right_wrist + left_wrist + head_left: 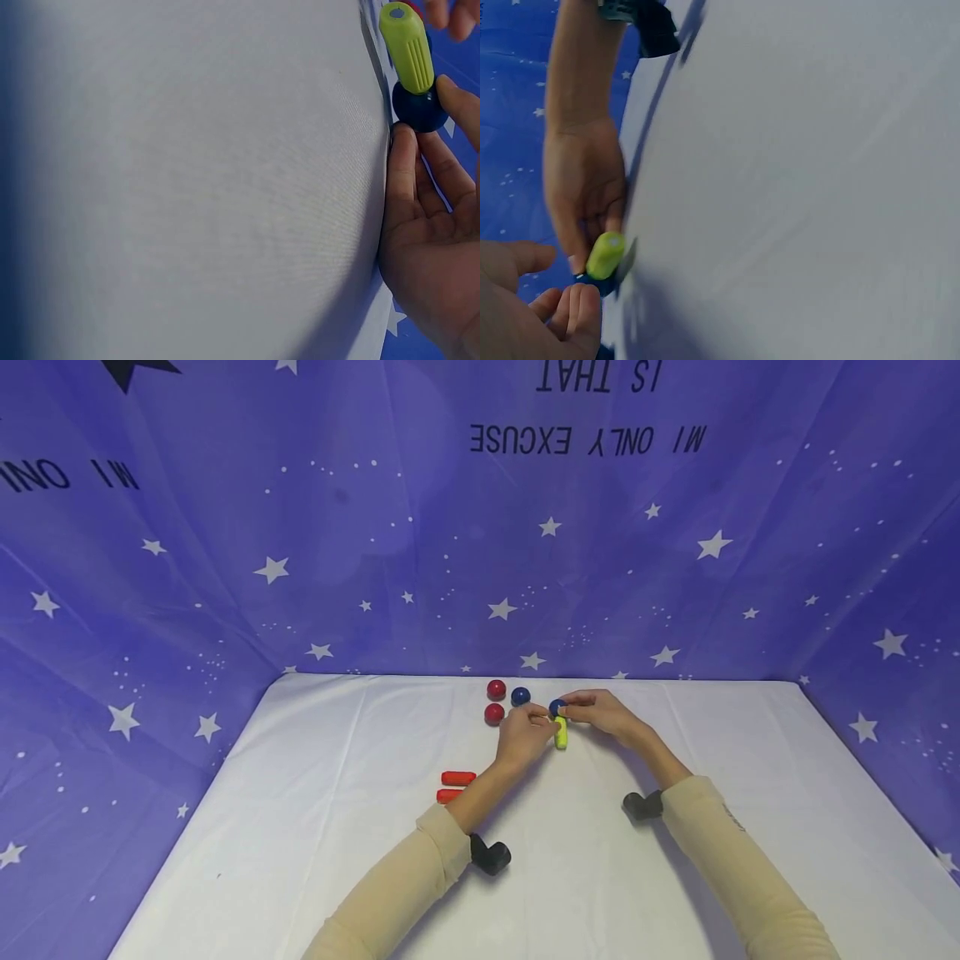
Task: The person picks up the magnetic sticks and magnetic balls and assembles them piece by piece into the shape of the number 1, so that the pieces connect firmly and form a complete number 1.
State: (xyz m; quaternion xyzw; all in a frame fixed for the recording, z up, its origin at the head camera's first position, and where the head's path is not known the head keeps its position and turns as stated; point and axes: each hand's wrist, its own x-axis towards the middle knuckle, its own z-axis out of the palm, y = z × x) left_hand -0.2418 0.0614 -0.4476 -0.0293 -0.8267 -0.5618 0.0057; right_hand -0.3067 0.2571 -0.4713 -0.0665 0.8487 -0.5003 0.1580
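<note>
My right hand (603, 713) pinches a dark blue ball (420, 112) between thumb and fingers. A yellow-green ridged rod (409, 49) stands end-on against that ball and points toward the near side of the table in the head view. My left hand (522, 739) is just left of the rod; in the left wrist view its thumb stands apart from its bent fingers (574, 307), with nothing between them. Another blue ball (521, 696) lies behind the left hand, beside two red balls (496, 690).
Two red rods (458, 777) lie on the white table (360, 860), one partly hidden by the left forearm. A black wrist mount (491, 857) hangs at the left cuff, another (642, 807) at the right. A purple starry cloth (450, 543) rises behind the table.
</note>
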